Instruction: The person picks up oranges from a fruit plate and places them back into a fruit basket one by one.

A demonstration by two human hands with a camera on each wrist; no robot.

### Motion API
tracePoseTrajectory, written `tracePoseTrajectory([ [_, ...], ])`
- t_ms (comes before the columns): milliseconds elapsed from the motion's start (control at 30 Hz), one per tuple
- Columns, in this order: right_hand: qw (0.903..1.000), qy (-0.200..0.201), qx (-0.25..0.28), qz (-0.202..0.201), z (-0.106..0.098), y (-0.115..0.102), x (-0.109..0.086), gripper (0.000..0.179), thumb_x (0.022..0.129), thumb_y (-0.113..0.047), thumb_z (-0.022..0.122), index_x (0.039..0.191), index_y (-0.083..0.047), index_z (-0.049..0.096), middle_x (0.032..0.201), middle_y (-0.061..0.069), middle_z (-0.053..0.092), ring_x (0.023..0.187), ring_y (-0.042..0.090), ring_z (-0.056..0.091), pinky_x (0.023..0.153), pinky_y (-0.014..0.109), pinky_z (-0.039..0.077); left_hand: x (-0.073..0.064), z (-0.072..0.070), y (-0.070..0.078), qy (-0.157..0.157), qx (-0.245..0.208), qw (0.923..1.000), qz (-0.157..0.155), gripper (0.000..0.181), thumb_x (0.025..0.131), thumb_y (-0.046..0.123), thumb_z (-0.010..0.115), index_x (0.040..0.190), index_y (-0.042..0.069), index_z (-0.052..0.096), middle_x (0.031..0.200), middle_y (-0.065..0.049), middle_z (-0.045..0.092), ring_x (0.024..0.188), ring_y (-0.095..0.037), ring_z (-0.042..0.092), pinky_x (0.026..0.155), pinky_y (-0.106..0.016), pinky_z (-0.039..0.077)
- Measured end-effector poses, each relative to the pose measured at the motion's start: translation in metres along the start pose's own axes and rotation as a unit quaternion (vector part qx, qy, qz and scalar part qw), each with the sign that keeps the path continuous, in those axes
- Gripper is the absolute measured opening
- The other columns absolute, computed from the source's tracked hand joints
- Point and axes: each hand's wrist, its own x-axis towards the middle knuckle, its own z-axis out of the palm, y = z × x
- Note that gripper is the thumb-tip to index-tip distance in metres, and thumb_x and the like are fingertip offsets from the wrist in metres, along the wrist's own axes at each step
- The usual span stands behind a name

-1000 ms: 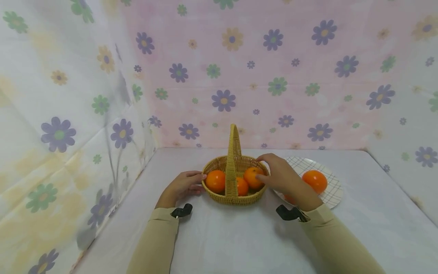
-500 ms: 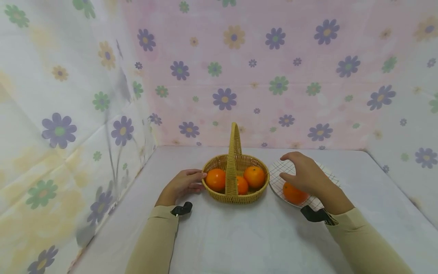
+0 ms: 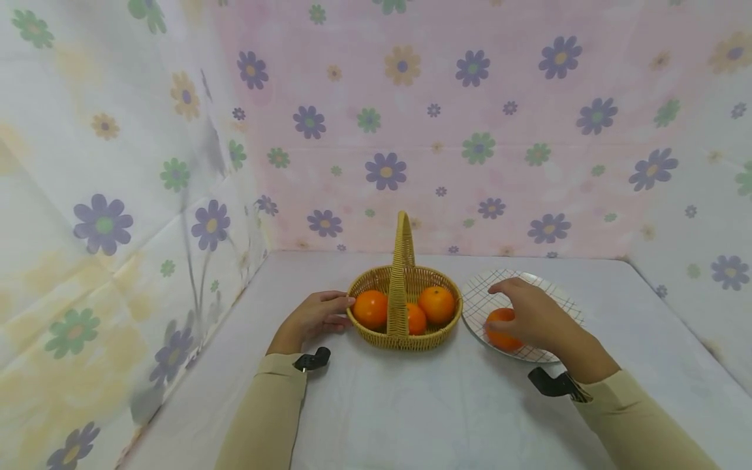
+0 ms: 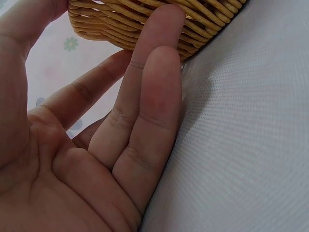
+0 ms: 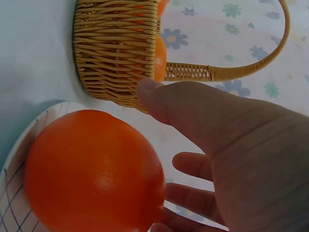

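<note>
On the round white plate with a grid pattern (image 3: 478, 297): one glossy round orange fruit (image 5: 96, 169), likely firm, light and slightly slippery, best grasped around its widest part. It lies just under my right hand (image 3: 536, 318), thumb and fingers parted, holding nothing; my left hand (image 3: 313, 318), loosely extended, touches the yellow-brown wicker basket (image 3: 398, 287) between.

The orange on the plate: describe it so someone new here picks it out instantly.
On the white table, find the wicker basket with its tall handle. Just right of it in the head view lies a white plate with a grid pattern. The orange sits on that plate beside the right hand, the only one visible outside the basket.
</note>
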Motion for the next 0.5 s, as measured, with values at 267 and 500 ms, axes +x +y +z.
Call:
tracePoseTrajectory([
  [267, 0.9996, -0.020, -0.020, 0.006, 0.0064, 0.0008, -0.0009, 0.067, 0.080, -0.044, 0.087, 0.134, -0.010, 0.064, 0.136, 0.016, 0.063, 0.112, 0.033, 0.063, 0.095, 0.055, 0.057, 0.0020, 0.0000, -0.0019, -0.003, -0.002, 1.0000, 0.008, 0.071, 0.082, 0.052, 0.085, 0.137, 0.012, 0.064, 0.125, -0.010, 0.073, 0.097, -0.025, 0.077, 0.082, -0.034, 0.063],
  [500, 0.9977, -0.052, -0.043, -0.002, 0.0079, -0.0014, -0.0019, 0.062, 0.079, -0.040, 0.088, 0.128, -0.007, 0.068, 0.118, 0.008, 0.070, 0.093, 0.022, 0.062, 0.080, 0.042, 0.059, 0.0018, -0.0008, -0.0035, -0.001, -0.006, 0.9999, 0.008, 0.074, 0.080, 0.052, 0.087, 0.138, 0.011, 0.064, 0.124, -0.010, 0.073, 0.095, -0.025, 0.077, 0.082, -0.035, 0.064],
])
